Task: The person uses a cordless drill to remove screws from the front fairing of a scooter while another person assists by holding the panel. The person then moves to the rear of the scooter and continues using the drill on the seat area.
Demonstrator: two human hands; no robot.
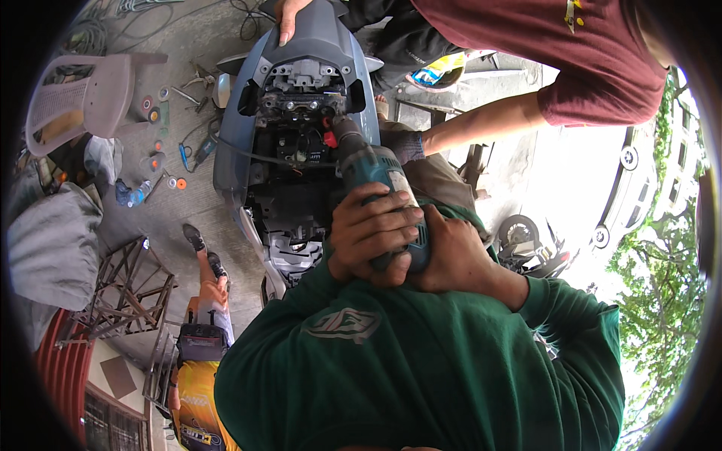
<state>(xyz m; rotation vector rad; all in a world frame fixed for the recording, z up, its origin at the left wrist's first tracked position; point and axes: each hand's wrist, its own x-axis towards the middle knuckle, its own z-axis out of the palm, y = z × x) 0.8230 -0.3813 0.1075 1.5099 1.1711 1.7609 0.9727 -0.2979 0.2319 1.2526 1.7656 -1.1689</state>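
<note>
My left hand (376, 233) wraps its fingers over the body of a teal power drill (382, 167). Against its rear end my right hand (465, 254) is closed, with the grip itself hidden behind the hands. The drill's chuck (347, 131) points away from me, down into the opened body of a grey motorcycle (259, 83). Whether the bit touches anything cannot be seen. A small red part (329, 139) lies beside the chuck, and black parts and cables fill the bay. A co-worker's gloved hand (406, 146) is right beside the drill.
A co-worker in a maroon shirt (519, 45) leans in from the right, bare hand (288, 19) on the motorcycle's tail. Left are a plastic chair (90, 98), an angle grinder (204, 150) and several discs on the floor. Another person in yellow (199, 391) stands lower left.
</note>
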